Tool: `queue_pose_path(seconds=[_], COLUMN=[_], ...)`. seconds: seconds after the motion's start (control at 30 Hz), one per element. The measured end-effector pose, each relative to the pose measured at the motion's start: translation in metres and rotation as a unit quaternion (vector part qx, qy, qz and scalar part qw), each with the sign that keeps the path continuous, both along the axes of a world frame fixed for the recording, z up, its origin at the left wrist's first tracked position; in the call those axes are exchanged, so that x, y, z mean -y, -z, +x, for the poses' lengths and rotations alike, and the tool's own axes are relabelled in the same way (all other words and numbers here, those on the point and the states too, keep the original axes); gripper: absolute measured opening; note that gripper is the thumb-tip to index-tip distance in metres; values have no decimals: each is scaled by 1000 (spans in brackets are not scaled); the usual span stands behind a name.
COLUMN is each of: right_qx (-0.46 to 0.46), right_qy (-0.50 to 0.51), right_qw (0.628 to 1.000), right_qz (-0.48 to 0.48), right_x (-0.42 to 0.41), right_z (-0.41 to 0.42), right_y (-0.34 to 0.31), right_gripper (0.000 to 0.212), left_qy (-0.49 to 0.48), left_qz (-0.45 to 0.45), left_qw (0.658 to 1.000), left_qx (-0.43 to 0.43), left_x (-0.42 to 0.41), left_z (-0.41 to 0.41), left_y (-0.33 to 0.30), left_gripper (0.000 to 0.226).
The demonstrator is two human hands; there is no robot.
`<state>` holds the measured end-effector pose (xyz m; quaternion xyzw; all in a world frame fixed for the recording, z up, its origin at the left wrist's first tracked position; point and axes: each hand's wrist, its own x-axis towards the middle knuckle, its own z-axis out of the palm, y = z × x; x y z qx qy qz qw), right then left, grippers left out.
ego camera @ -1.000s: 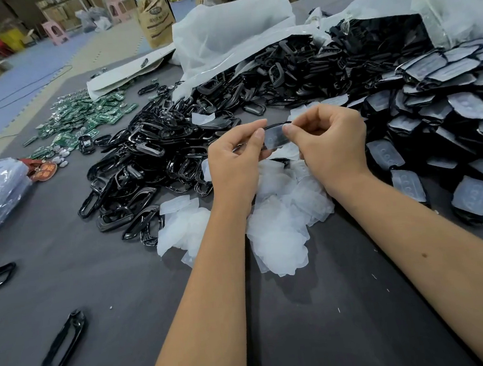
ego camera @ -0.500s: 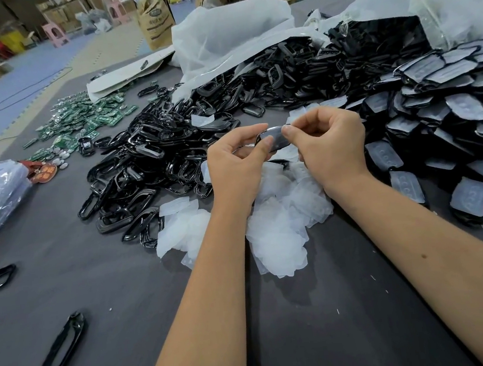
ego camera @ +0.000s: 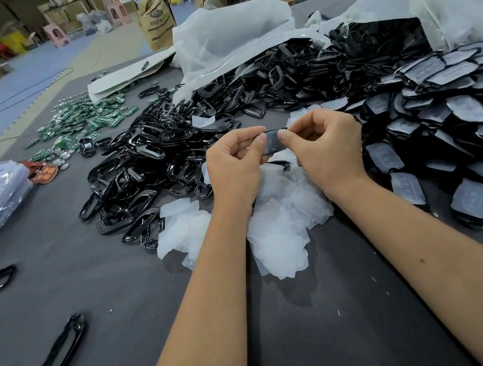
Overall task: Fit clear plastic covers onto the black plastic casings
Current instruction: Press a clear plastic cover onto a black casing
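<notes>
Mid-frame, left hand (ego camera: 234,165) and right hand (ego camera: 327,150) meet above the covers (ego camera: 274,227), curled fingers pinching one casing (ego camera: 273,143) from either end, thumbs on top.

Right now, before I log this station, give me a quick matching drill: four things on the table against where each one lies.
Things:
1. green circuit boards
2. loose clear covers
3. finished casings with covers fitted
4. single black casing

Places:
A. right side of the table, in a heap
B. near left, alone on the grey surface
C. far left of the table
D. centre, directly under the two hands

Pairs: 1-C, 2-D, 3-A, 4-B.

Meanwhile the left hand and right hand pinch one held casing between them above the clear covers.
</notes>
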<state>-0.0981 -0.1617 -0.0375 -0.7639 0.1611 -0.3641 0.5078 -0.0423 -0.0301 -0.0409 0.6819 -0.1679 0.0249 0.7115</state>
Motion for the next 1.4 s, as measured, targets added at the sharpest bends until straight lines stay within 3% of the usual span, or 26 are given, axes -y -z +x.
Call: queue_pose_path(seconds=[0.8,1.07,1.2,1.4], right_qx=[-9,4,0,14], right_qy=[-24,-95,-148,-170], right_qw=[1000,986,978,966], right_qz=[-4,135,149,195], right_x=[-1,5,6,8], right_z=[0,1,0,0], right_y=[-1,1,-3,-4], right_gripper=[18,20,8,9], left_qy=[14,20,34,58], left_qz=[-16,-28,-34,-59], left_qw=[1000,999,999,996], left_qx=[-17,-24,-24,-31], left_x=[-2,-2,-2,-1], left_z=[0,0,-1,-5], left_y=[-1,-2,-4,-5], left_gripper=[15,19,19,14])
